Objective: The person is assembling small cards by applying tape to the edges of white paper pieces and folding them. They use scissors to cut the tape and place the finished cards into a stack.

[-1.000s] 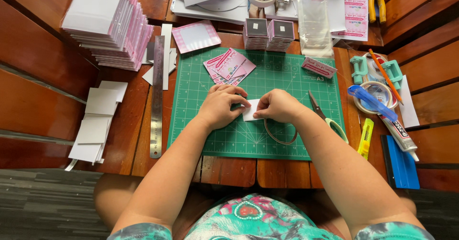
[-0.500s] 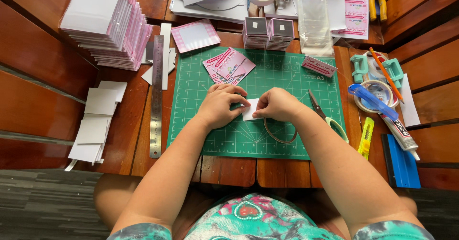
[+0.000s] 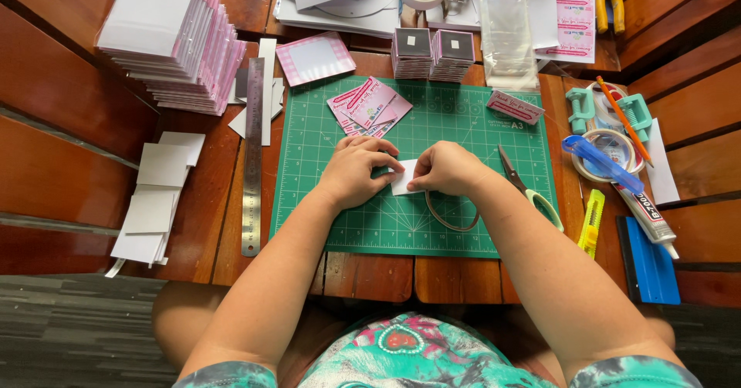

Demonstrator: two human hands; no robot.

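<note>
A dark wooden slatted table (image 3: 69, 172) carries a green cutting mat (image 3: 463, 121) at its middle, crowded round with craft stock. Both hands meet at the mat's centre over a small white card (image 3: 403, 181): the left hand (image 3: 353, 170) curls down on the card's left edge, fingers bent and pressing, while the right hand (image 3: 446, 168) pinches its right edge between thumb and fingertips. The card lies flat on the mat, touching both hands.

Just below the right hand sits a thin loop of tape or band (image 3: 451, 216); to its right lie scissors (image 3: 529, 187) with green handles. Beyond the left hand, pink printed cards (image 3: 370, 106) fan out; further left a steel ruler (image 3: 252, 156) runs along the mat's edge, with cut white cards (image 3: 158, 195) past it.

The step looks like folding or sticking the little card. Any further move seems to need a steady left-hand hold while the right fingers work the edge cleanly.
</note>
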